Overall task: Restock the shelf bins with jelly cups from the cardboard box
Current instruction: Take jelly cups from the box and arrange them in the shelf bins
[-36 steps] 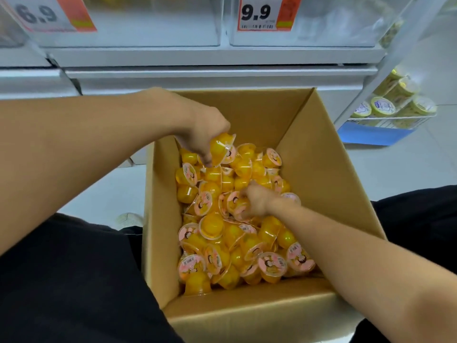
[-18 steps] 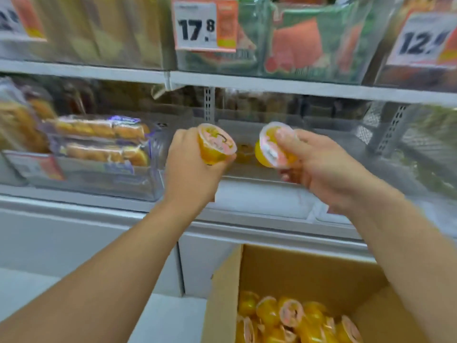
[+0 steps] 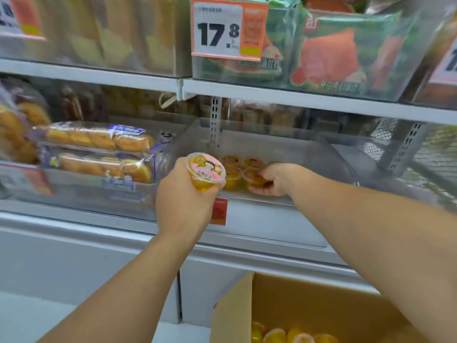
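At the centre of the frame, the left hand (image 3: 184, 199) grips a jelly cup (image 3: 205, 171) from below, fingers curled round its orange body, the printed pink lid facing the camera; it is held just in front of the clear shelf bin (image 3: 329, 154). To the right of it, the right hand (image 3: 277, 180) reaches over the bin's front edge, fingers curled down onto a cup (image 3: 257, 178) among the few orange cups (image 3: 232, 162) lying on the bin floor; whether it is gripping that cup or only touching it cannot be told. In the lower right of the frame the cardboard box (image 3: 309, 300) stands open, with more orange cups (image 3: 279, 336) showing at the bottom edge. Left of centre, wrapped bread rolls (image 3: 99, 138) fill a neighbouring bin. At the top, a price tag (image 3: 218, 29) reads 17.8.
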